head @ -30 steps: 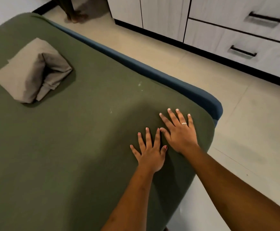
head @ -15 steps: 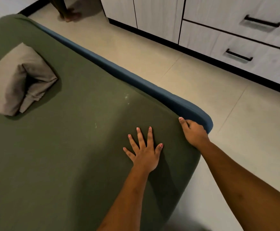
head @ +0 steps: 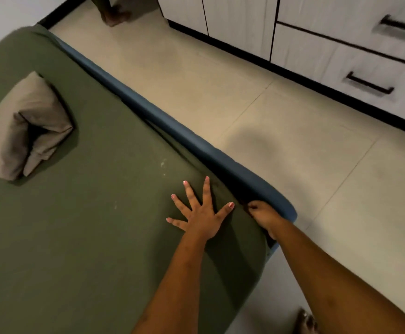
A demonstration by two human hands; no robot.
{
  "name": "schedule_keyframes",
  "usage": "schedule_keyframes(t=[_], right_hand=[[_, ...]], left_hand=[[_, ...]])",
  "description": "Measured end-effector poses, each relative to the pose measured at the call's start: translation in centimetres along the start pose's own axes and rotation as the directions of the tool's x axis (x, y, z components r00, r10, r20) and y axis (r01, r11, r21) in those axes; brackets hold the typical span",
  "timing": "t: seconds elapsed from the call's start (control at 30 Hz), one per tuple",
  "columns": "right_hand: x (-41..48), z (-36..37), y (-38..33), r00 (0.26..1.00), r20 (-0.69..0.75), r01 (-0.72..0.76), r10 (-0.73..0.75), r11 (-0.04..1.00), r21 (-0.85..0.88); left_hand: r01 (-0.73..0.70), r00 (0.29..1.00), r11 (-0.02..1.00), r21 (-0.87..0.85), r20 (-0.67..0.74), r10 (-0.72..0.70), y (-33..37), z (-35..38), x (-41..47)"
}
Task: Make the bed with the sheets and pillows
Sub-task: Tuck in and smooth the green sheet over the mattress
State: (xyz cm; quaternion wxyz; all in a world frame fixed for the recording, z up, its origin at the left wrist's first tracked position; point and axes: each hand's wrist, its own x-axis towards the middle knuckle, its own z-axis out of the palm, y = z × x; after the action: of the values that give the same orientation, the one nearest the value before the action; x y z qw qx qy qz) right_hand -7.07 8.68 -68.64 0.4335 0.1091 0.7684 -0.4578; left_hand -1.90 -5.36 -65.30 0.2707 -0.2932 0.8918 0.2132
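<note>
An olive green sheet (head: 80,225) covers the mattress. My left hand (head: 200,213) lies flat on it near the bed's corner, fingers spread. My right hand (head: 263,214) is at the corner, fingers curled down into the gap between the sheet's edge and the blue bed frame (head: 196,141); the fingertips are hidden there, and I cannot tell exactly what they grip. A folded beige-grey cloth (head: 25,127) lies on the sheet at the left, apart from both hands.
Tiled floor (head: 281,131) runs along the bed's right side. White cabinets with black drawer handles (head: 367,84) stand at the back right. Another person's foot (head: 115,16) shows at the top. My own foot (head: 306,320) is at the bottom right.
My right hand left the sheet's top and went over the corner edge, then down into the gap beside the blue frame. My left hand stayed flat on the sheet with its fingers spread wider.
</note>
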Motion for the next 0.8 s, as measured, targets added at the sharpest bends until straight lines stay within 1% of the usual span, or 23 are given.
schedule_keyframes(t=[0.13, 0.2, 0.27, 0.33, 0.4, 0.43, 0.47, 0.5, 0.53, 0.57, 0.6, 0.63, 0.67, 0.7, 0.73, 0.77, 0.8], right_hand=[[1.7, -0.7, 1.0, 0.995, 0.076, 0.079, -0.068, 0.983, -0.164], [1.9, -1.2, 1.9, 0.989, 0.103, 0.131, -0.103, 0.935, -0.33], [1.1, -1.9, 2.9, 0.98, 0.112, 0.199, -0.166, 0.843, -0.499], [0.0, -2.5, 3.5, 0.976, 0.079, 0.21, -0.203, 0.786, -0.581], [-0.9, -2.7, 3.3, 0.985, 0.026, 0.153, -0.17, 0.797, -0.584], [-0.8, -2.6, 3.1, 0.995, 0.025, 0.095, -0.096, 0.834, -0.543], [-0.2, -2.8, 2.8, 0.999, 0.038, -0.004, 0.024, 0.88, -0.476], [0.6, -3.3, 2.1, 0.968, 0.076, -0.201, 0.239, 0.92, -0.338], [1.5, -4.0, 2.2, 0.904, 0.168, -0.368, 0.393, 0.915, -0.162], [1.9, -4.8, 2.1, 0.841, 0.242, -0.49, 0.484, 0.871, -0.04], [2.7, -5.0, 2.3, 0.804, 0.273, -0.541, 0.528, 0.841, -0.032], [3.3, -4.8, 2.6, 0.802, 0.275, -0.533, 0.53, 0.843, -0.072], [3.5, -4.4, 2.8, 0.823, 0.224, -0.519, 0.521, 0.852, -0.075], [3.1, -3.6, 2.8, 0.854, 0.17, -0.5, 0.493, 0.866, 0.002], [3.3, -2.8, 3.0, 0.898, 0.12, -0.437, 0.423, 0.889, 0.136], [2.9, -2.0, 3.0, 0.946, 0.069, -0.325, 0.318, 0.921, 0.216], [2.4, -1.3, 3.1, 0.968, 0.03, -0.246, 0.248, 0.927, 0.282]], left_hand=[[0.018, 1.0, 1.0, -0.008, -0.021, -0.018, 2.1, -0.6, 1.2], [0.023, 0.999, 0.999, 0.029, -0.039, -0.022, 3.1, -0.5, 1.5], [0.033, 0.998, 0.996, 0.086, -0.056, -0.028, 3.7, -0.2, 1.5], [-0.009, 0.998, 0.985, 0.173, -0.053, 0.019, 4.3, 0.1, 1.4], [-0.105, 0.993, 0.94, 0.324, -0.017, 0.116, 4.9, 0.2, 1.3], [-0.15, 0.987, 0.9, 0.409, 0.007, 0.161, 5.2, 0.2, 1.2], [-0.186, 0.981, 0.852, 0.489, 0.039, 0.191, 5.7, 0.1, 1.3], [-0.211, 0.976, 0.807, 0.551, 0.077, 0.203, 6.1, -0.1, 1.3], [-0.229, 0.973, 0.77, 0.595, 0.113, 0.202, 6.5, -0.3, 1.4], [-0.24, 0.971, 0.741, 0.627, 0.144, 0.192, 6.9, -0.5, 1.4], [-0.246, 0.969, 0.715, 0.654, 0.167, 0.181, 7.1, -0.6, 1.3], [-0.251, 0.968, 0.693, 0.676, 0.182, 0.174, 7.3, -0.6, 1.3], [-0.259, 0.966, 0.674, 0.692, 0.192, 0.173, 7.4, -0.5, 1.3], [-0.263, 0.965, 0.661, 0.703, 0.202, 0.169, 7.6, -0.3, 1.4], [-0.264, 0.964, 0.653, 0.71, 0.211, 0.161, 7.8, -0.2, 1.5], [-0.262, 0.964, 0.649, 0.714, 0.22, 0.148, 8.1, 0.0, 1.7], [-0.264, 0.963, 0.646, 0.716, 0.235, 0.132, 8.4, 0.2, 2.0]])
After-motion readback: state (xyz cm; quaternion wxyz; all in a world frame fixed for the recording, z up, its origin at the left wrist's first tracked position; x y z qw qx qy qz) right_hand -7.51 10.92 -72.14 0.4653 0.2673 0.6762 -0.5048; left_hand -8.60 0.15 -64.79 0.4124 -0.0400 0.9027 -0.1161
